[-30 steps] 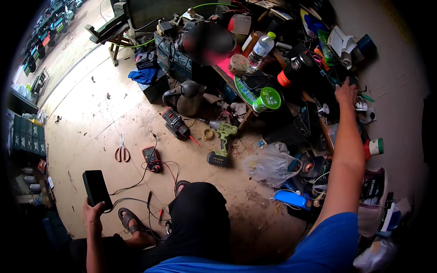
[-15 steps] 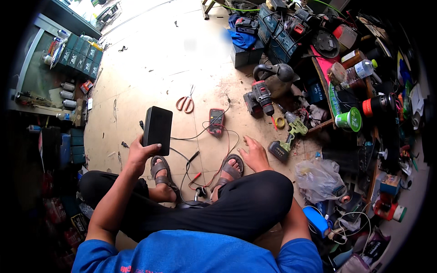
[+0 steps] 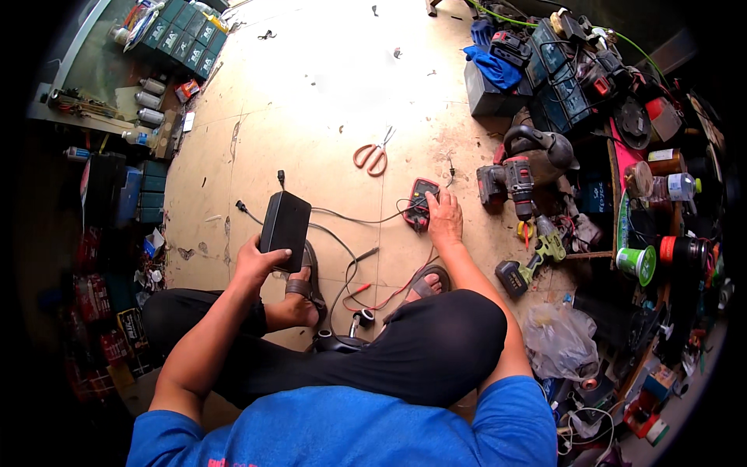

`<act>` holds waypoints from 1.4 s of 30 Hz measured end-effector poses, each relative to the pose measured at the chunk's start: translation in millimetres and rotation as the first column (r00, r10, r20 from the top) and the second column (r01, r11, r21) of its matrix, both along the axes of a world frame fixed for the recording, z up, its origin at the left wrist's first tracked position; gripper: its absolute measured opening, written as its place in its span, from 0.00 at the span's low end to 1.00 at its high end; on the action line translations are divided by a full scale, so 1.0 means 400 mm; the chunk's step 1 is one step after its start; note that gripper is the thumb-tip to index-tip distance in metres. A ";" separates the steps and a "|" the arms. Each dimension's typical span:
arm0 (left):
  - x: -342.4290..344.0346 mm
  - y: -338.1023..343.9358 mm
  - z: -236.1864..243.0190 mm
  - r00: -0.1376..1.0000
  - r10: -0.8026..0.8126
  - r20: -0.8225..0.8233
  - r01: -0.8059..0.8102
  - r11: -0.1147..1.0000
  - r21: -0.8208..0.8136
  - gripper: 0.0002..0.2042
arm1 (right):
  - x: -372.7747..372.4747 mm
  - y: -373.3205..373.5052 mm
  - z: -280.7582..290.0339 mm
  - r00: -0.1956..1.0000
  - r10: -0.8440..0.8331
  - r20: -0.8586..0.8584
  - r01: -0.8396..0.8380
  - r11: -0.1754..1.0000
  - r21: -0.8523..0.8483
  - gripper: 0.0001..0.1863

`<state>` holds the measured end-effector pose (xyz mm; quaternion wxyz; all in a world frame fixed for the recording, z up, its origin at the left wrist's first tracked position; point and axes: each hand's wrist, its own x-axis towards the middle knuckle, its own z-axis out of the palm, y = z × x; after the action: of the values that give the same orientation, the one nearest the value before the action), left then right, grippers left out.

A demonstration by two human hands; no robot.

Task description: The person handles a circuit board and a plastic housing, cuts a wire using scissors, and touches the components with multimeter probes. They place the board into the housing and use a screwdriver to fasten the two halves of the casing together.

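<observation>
My left hand (image 3: 261, 263) grips the lower end of a black rectangular power adapter (image 3: 285, 230), its thumb across the front face, held above the floor. A dark cord with a plug (image 3: 281, 178) shows at its top end, and another plug (image 3: 242, 206) lies to its left. My right hand (image 3: 445, 218) reaches over a red and dark multimeter (image 3: 421, 204) on the floor, fingers bent onto its face and right side; part of the meter is hidden under them. Red and black test leads run toward my feet, with a red probe (image 3: 359, 289) between them.
Orange-handled scissors (image 3: 371, 159) lie ahead on the floor. To the right are a red and black drill (image 3: 513, 185), a green cordless tool (image 3: 537, 258), a kettle (image 3: 545, 148) and a plastic bag (image 3: 562, 342). Boxed batteries (image 3: 180, 43) are stacked at far left.
My right hand has moved forward from beside my knee onto the multimeter. The adapter is still in my left hand, slightly lower and more tilted. The whole view has shifted.
</observation>
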<state>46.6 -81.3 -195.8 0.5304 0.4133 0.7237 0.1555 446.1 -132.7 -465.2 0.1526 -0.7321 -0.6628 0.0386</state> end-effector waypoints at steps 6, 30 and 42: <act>-0.040 0.000 -0.069 0.950 0.178 0.258 -0.151 0.981 -0.122 0.24 | 0.036 0.060 0.006 0.997 0.076 0.019 -0.076 0.997 0.013 0.07; 0.043 -0.088 -0.382 0.809 0.410 0.422 -0.172 0.851 -0.495 0.24 | -0.159 0.073 0.026 0.868 -0.447 -0.216 0.354 0.862 -0.362 0.66; 0.135 -0.009 -0.405 0.869 0.257 0.424 -0.117 0.938 -0.327 0.29 | -0.002 -0.057 0.083 0.813 -0.352 -0.465 0.257 0.932 -0.257 0.55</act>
<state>100.6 -85.0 -357.6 0.7237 0.2092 0.6291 0.1919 445.5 -155.6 -432.1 0.2568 -0.8040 -0.4672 0.2634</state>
